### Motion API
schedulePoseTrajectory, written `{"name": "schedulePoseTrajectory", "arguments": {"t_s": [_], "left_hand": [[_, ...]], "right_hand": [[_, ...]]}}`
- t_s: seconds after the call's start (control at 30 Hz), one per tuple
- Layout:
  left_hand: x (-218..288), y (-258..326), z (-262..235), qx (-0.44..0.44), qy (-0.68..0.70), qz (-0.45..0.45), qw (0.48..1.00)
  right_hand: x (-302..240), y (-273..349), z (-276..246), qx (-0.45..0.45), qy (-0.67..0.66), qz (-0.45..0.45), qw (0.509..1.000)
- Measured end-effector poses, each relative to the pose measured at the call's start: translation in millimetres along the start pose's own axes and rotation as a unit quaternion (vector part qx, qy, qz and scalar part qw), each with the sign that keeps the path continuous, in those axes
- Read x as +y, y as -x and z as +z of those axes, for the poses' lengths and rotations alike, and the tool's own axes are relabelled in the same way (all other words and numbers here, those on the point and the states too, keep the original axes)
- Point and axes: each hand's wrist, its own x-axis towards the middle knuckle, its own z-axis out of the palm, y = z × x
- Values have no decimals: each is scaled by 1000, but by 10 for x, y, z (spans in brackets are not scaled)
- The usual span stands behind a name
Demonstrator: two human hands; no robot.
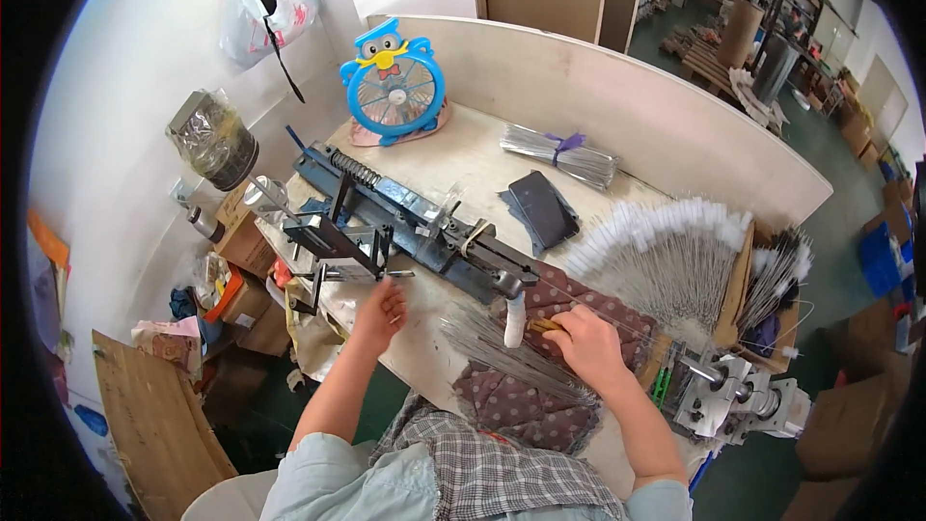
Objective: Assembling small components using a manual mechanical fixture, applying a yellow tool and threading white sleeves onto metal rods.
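My left hand (381, 309) reaches up to the near end of a dark metal bench jig (405, 222), fingertips at a thin rod sticking out of its black frame (338, 241). My right hand (588, 342) rests on a patterned cloth pad (540, 405), fingers closed on a thin wire, beside the jig's white lever handle (515, 318). A loose pile of thin metal wires (502, 352) lies fanned between my hands.
A fanned heap of white-tipped wire brushes (675, 251) fills a cardboard tray on the right. A tied wire bundle (559, 154), a dark phone (545, 207) and a blue owl-shaped fan (394, 82) stand farther back. A small metal machine (733, 396) sits at right.
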Motion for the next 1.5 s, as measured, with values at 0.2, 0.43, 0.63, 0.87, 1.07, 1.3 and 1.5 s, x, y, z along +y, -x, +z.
{"name": "schedulePoseTrajectory", "arguments": {"t_s": [0.2,0.43,0.63,0.87,1.07,1.3,1.5], "left_hand": [[135,-112,-115,-18,45,-11,999],[-248,-61,190,-46,45,76,995],[-626,786,1654,-299,-39,21,953],[-932,716,2047,-343,-108,95,928],[-888,823,2151,-292,-96,85,948],[-699,823,1989,-218,-12,71,973],[-670,781,1959,-223,-23,50,973]], "right_hand": [[-108,-41,49,-33,-8,-10,999],[-231,18,-408,4,26,-9,1000],[-35,-53,-639,103,44,67,991],[113,133,-715,73,-89,136,984],[148,195,-803,47,-74,8,996],[-44,-217,-603,147,103,-46,983],[-21,-392,-422,66,59,-15,996]]}}
